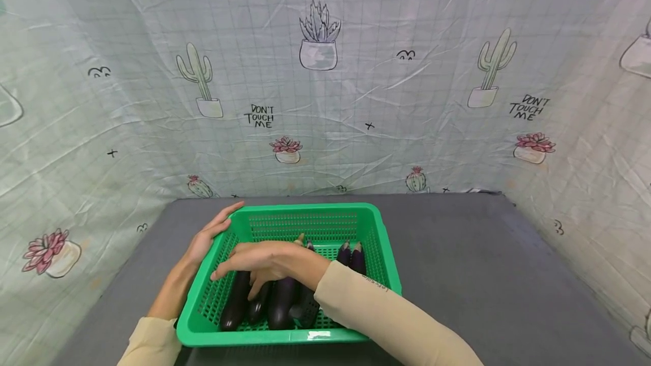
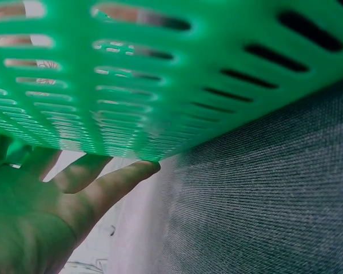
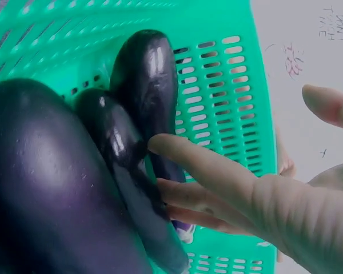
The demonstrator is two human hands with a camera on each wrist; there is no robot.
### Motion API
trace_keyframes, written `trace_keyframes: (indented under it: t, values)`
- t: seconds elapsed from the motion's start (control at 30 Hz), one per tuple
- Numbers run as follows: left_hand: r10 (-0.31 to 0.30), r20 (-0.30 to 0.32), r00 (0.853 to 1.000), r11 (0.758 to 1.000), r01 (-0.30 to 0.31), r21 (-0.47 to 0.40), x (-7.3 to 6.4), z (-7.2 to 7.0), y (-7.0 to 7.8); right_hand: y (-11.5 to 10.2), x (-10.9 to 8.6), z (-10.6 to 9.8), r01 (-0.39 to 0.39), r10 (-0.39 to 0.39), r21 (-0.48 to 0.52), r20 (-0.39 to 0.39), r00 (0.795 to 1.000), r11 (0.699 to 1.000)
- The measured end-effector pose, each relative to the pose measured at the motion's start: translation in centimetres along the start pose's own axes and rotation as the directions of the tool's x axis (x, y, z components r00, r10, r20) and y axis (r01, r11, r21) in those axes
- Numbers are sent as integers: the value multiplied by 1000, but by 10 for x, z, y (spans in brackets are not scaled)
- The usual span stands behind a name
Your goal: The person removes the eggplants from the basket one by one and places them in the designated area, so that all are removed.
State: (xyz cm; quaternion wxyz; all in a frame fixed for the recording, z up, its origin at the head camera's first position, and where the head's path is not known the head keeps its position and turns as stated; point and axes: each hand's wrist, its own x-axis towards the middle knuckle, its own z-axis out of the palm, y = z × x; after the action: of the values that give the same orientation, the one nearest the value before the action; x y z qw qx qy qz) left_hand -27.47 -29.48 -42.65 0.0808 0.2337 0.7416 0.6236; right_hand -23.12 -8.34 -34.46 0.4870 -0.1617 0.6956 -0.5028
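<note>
A green plastic basket (image 1: 310, 208) with slotted walls holds several dark purple eggplants (image 1: 281, 306). Along its left side lies my left hand (image 1: 204, 239), fingers stretched out against the outer wall near the far left corner. My right hand (image 1: 267, 260) reaches over the basket with the thumb spread away from the fingers. In the right wrist view its fingertips are right at a slim eggplant (image 3: 128, 154), beside a second eggplant (image 3: 151, 74) by the slotted wall. A bigger eggplant (image 3: 46, 171) fills the left of that view.
The basket stands on a dark grey table (image 1: 458, 258), which extends to its right. Behind and on both sides hangs a pale curtain (image 1: 371, 100) printed with potted plants. More eggplants (image 1: 358, 258) lie at the basket's right end, partly behind the right forearm.
</note>
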Motion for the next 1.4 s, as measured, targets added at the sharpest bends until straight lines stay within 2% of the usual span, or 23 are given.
trace_keyframes:
  t: [0.07, 0.17, 0.27, 0.3, 0.37, 0.5, 0.63, 0.7, 0.87, 0.93, 1.1, 1.17, 1.33, 1.4]
  values:
    - [13, 1, 1000, 1000, -13, 7, 0, 0, 0, 1, 1, -1, -1, 1, 38, -8, 1000, 999]
    - [27, 30, 999, 998, -25, -58, 0, -1, 0, 1, 1, -2, -4, 7, 112, -22, 1000, 994]
    - [33, 21, 999, 999, -32, -37, 0, 0, 0, 2, 1, -3, -7, 14, 179, -38, 999, 984]
    - [31, 10, 999, 999, -31, -7, 0, 0, 0, 2, 1, -3, -6, 14, 189, -40, 999, 982]
    - [18, -10, 1000, 999, -18, 35, 1, 1, 1, 2, 0, -4, -13, 22, 198, -42, 999, 980]
    - [-18, -14, 1000, 999, 19, 35, 1, 1, 2, 3, -1, -10, -41, 51, 168, -53, 997, 985]
    - [-10, -12, 1000, 999, 11, 40, 1, 2, 2, 4, 0, -15, -60, 70, 171, -53, 996, 983]
    - [-11, -7, 1000, 1000, 11, 26, 1, 2, 2, 6, 1, -15, -55, 65, 191, -50, 997, 980]
    - [-24, -27, 999, 998, 26, 65, 2, 3, 2, 11, 3, -13, -14, 25, 223, -47, 999, 975]
    - [-14, -16, 1000, 999, 15, 36, 1, 2, 1, 11, 3, -13, -5, 15, 215, -43, 999, 977]
    - [29, 59, 998, 991, -21, -131, -1, -1, -1, 12, 4, -14, -11, 22, 202, -51, 998, 979]
    - [20, 42, 999, 996, -16, -91, -1, 0, 0, 13, 5, -14, -7, 20, 209, -59, 998, 978]
    - [0, -57, 998, 994, 6, 106, 0, 4, 2, 18, 8, -13, 47, -31, 212, -78, 996, 976]
    - [4, -68, 998, 993, 4, 121, 1, 6, 3, 20, 8, -13, 65, -45, 216, -96, 994, 974]
